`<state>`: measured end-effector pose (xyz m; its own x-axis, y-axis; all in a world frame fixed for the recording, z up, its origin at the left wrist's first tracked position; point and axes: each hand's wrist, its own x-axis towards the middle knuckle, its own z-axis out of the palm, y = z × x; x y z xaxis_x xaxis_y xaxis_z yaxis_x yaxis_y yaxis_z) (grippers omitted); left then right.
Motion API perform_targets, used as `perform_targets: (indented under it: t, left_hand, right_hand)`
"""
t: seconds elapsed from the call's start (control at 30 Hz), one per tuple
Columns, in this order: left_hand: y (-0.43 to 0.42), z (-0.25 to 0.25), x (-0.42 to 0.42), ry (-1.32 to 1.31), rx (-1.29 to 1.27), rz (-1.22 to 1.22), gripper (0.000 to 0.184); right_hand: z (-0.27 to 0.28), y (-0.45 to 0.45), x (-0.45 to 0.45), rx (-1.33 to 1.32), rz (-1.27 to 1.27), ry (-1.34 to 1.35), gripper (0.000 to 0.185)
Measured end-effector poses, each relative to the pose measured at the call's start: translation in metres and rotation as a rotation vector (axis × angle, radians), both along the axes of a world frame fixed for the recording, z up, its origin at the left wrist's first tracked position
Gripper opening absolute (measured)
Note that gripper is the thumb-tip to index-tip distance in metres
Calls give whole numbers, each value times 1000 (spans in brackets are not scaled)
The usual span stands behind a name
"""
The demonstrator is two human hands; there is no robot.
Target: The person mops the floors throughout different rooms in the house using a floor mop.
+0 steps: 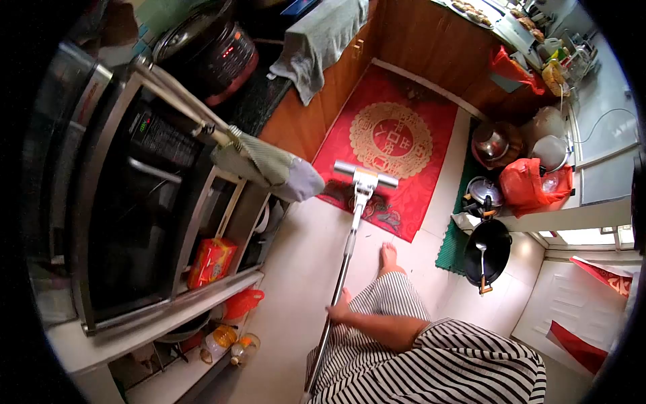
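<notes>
My right hand is closed around the long metal pole of a mop. The pole slants from the bottom edge up to a wide white and grey head, which is over the near part of a red mat with a round gold pattern. Whether the head presses on the mat I cannot tell. My left hand does not show. The lower end of the pole runs out of view beside my striped clothing. One bare foot stands on the pale floor just short of the mat.
Left: a steel-framed oven with a hanging cloth mitt, and a shelf with a red packet and bottles. Right: a black wok with a ladle, pots and a red bag along a green mat. Wooden cabinets close off the back.
</notes>
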<state>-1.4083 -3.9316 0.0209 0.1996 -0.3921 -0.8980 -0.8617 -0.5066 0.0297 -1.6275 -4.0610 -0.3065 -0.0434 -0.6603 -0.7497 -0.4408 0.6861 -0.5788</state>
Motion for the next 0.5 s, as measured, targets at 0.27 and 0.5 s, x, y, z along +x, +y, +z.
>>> perform_targets:
  t: [0.27,0.5]
  left_hand:
    - [-259,-86,-214,180,-481,-67,26]
    - [-511,-135,-404,269,-651,-97,23]
  right_hand:
    - [7,-320,-275,-158,-242,153,22]
    - [-94,-571,-472,-146,-518,8,19]
